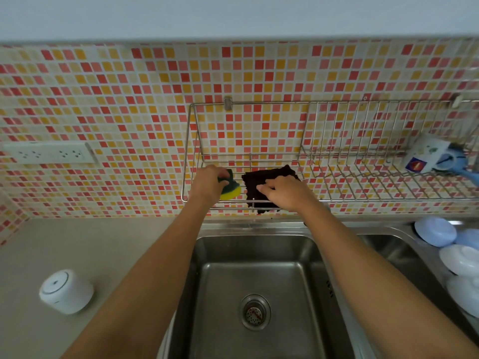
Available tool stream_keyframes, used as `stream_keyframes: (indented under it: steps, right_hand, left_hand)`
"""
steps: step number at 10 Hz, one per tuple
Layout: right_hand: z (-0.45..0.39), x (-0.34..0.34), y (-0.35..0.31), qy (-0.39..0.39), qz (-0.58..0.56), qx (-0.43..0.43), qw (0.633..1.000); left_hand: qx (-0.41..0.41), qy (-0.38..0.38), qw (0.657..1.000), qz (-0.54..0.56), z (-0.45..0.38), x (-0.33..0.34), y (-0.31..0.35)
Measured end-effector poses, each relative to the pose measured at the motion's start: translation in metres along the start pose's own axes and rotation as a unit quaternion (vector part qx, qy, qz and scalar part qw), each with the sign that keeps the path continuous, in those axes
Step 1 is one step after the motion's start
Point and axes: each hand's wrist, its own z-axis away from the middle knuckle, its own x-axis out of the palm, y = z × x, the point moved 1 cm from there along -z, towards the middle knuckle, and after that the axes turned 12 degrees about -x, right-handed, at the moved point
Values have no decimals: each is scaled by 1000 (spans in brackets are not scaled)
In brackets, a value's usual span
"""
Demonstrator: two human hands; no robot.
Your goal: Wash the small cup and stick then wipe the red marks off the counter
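Note:
Both my arms reach up to the wire rack (190, 151) on the tiled wall above the sink. My left hand (207, 182) grips a yellow and green sponge (230, 191) at the rack's left end. My right hand (282, 194) rests on a dark cloth (264, 177) that lies on the rack, fingers bent onto it. Whether they pinch the cloth I cannot tell. The steel sink (259, 268) below is empty, with its drain strainer (255, 312) in the middle. No small cup, stick or red marks show in this view.
A white round container (66, 291) stands on the grey counter (77, 244) at the left. A mug (430, 156) lies in the rack's right part. Pale bowls (435, 230) are stacked upside down right of the sink. A wall socket (49, 152) sits at the left.

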Motion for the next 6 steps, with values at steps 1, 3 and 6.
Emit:
stream_keyframes:
  steps: [1,3,6]
  right_hand:
    - [-1,3,2,11,20,9,1000]
    - [9,9,-3,119,55,24,991]
    - [65,37,-33,183,52,28,981]
  left_hand:
    - [2,-57,998,-6,0,0,0]
    - [13,-44,999,10,13,-4,-2]
    - [81,-77,960,-255,91,-16,-23]
